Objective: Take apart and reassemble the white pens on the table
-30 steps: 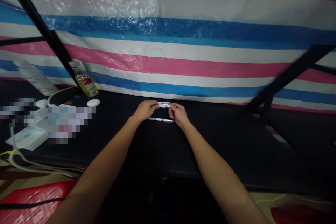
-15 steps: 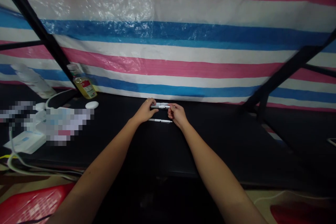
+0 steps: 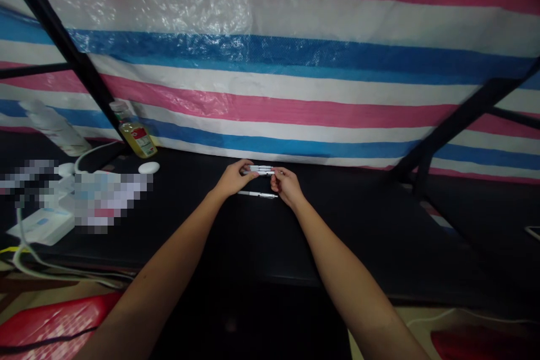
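Note:
Several slim silver-white pens (image 3: 261,170) lie side by side between my two hands near the back of the black table. The thumb and fingers of my left hand (image 3: 233,178) close around their left end. My right hand (image 3: 287,185) pinches the right end of a pen, with its other fingers curled in. My fingers cover the tips, so I cannot tell exactly how many pens are there. Closer to me, a separate white pen (image 3: 257,195) lies flat on the table, roughly parallel to the others and just below my hands.
A striped plastic sheet (image 3: 270,90) hangs behind the black table (image 3: 363,225). On the left stand a bottle of yellow liquid (image 3: 142,140) and a white bottle (image 3: 57,129), with a white oval object (image 3: 149,167), a white box (image 3: 44,226) and cables nearby. Black metal bars (image 3: 455,118) slant at both sides.
The pens between my hands have shifted slightly, and a little more of them shows. Both hands keep nearly the same place and grip. The whole view has moved a little.

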A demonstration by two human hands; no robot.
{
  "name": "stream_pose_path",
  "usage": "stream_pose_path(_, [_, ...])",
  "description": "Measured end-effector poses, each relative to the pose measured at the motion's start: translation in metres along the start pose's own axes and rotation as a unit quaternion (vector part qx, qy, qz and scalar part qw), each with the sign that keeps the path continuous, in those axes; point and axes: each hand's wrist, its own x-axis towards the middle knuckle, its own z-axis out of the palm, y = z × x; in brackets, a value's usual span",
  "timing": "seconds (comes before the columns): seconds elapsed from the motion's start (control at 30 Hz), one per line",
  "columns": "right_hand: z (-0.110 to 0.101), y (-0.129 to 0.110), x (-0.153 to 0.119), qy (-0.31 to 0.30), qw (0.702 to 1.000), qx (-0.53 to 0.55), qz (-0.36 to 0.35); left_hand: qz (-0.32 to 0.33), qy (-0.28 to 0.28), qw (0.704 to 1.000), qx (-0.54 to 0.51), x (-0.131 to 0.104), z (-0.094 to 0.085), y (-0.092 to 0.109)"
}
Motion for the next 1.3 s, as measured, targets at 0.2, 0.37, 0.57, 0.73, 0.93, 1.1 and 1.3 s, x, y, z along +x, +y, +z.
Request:
stream_pose_path(0.2, [0.002,0.001,-0.003,-0.017,1.000,-0.003,-0.010,-0.081,-0.021,0.994,-0.072,-0.001,0.003,-0.002])
stream_pose_path(0.37, [0.002,0.000,-0.003,-0.016,1.000,0.006,-0.006,-0.067,-0.028,0.984,-0.160,-0.001,0.001,-0.001])
stream_pose_path(0.57, [0.003,-0.002,-0.004,-0.031,0.999,-0.001,-0.026,-0.077,-0.037,0.990,-0.111,0.000,0.002,0.000])
stream_pose_path(0.73, [0.006,-0.002,-0.003,-0.022,0.999,-0.023,-0.026,-0.066,-0.040,0.984,-0.163,0.002,0.003,0.005])
stream_pose_path(0.93, [0.010,-0.001,-0.004,-0.026,0.997,-0.064,-0.034,-0.073,-0.057,0.969,-0.229,0.000,0.001,0.012])
stream_pose_path(1.1, [0.007,0.002,-0.002,-0.017,0.997,-0.058,-0.042,-0.083,-0.093,0.962,-0.244,-0.002,-0.003,0.015])
stream_pose_path(1.3, [0.005,0.004,0.000,-0.007,0.998,-0.049,-0.042,-0.106,-0.095,0.975,-0.171,-0.001,0.001,0.012])
